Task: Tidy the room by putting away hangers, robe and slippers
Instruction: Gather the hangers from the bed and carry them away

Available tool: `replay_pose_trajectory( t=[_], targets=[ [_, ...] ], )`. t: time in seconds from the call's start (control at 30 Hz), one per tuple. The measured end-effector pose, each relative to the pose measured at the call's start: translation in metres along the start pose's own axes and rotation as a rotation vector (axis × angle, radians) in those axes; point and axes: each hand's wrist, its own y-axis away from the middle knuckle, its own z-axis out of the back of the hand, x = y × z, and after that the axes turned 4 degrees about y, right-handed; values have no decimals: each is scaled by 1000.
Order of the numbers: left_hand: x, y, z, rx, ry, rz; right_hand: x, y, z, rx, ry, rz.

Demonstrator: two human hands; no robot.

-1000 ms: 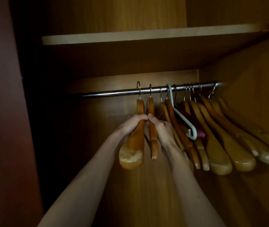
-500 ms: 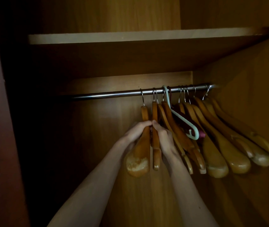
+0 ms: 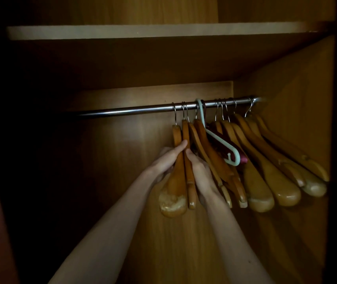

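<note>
**Here, two hands at the wardrobe rail**

Nearest the camera, two bare forearms reach up and forward into a dim wooden wardrobe. The left hand (image 3: 164, 160) curls round the leftmost hanger (image 3: 174, 187), thumb laid across its near edge and fingers wrapped behind, so it grips the wood about midway down the arm. The right hand (image 3: 201, 173) sits just beside it, thumb tip almost touching the left thumb, and closes on the second hanger (image 3: 189, 181), a thinner wooden one; its fingers disappear behind the wood and against the next hangers, so how many it gathers cannot be told. Both gripped hangers hang by metal hooks from the rail (image 3: 134, 110), touching one another at the neck.

To the right, the other hangers (image 3: 266, 181) crowd the rail, fanned out with their rounded ends swinging right and toward the camera. Among them hangs a pale green plastic hanger (image 3: 218, 140), with something dark red just behind it, too shadowed to identify.

Beyond, the rail runs from the dark left side to the right wall (image 3: 298, 99) of the wardrobe. Above it lies a shelf (image 3: 143, 31) with a pale front edge, and behind everything stands the wooden back panel (image 3: 134, 140).
</note>
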Motion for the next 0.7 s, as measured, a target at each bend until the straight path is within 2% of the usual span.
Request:
replay_pose_trajectory(
  t=[0.13, 0.3, 0.37, 0.43, 0.5, 0.6, 0.7],
  targets=[
    [15, 7, -4, -104, 59, -21, -15, 11, 7, -7, 14, -19],
    [67, 36, -6, -308, 408, -182, -56, 39, 18, 12, 54, -48],
    [97, 46, -7, -433, 364, -184, -74, 49, 24, 5, 94, -71],
    [126, 61, -13, -507, 193, -104, -97, 58, 31, -6, 164, -81],
    [157, 78, -23, -512, 106, 13, -120, 70, 39, 9, 239, -102],
    [208, 100, -40, -449, 72, 174, -158, 96, 56, 56, 334, -182],
    [263, 126, -58, -325, 24, 340, -201, 129, 75, 159, 442, -359]
  ],
)
